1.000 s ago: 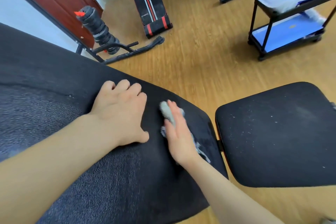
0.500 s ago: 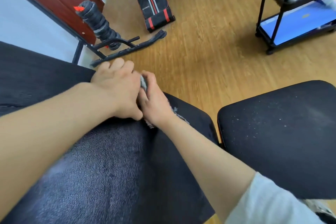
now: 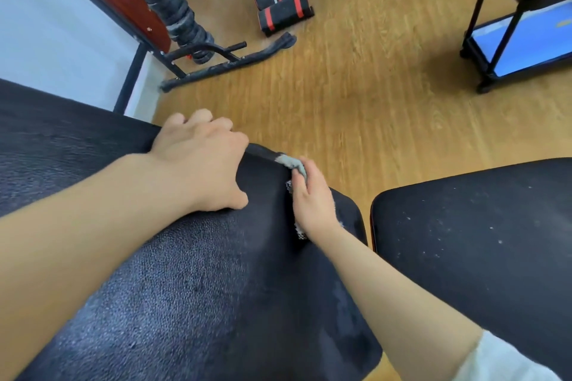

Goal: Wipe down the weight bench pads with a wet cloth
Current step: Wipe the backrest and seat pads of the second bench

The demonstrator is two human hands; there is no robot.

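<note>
Gripping one cloth (image 3: 291,162): right hand (image 3: 314,201) | left hand (image 3: 201,161) clamped on back pad (image 3: 216,288) edge | second pad (image 3: 479,241) beside

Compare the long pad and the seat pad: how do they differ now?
The long pad carries both hands: the left hand grips its far edge, and the right hand holds the cloth against it. The seat pad is untouched. The seat pad shows white specks, while the long pad near the cloth looks plain dark. Both are black.
</note>
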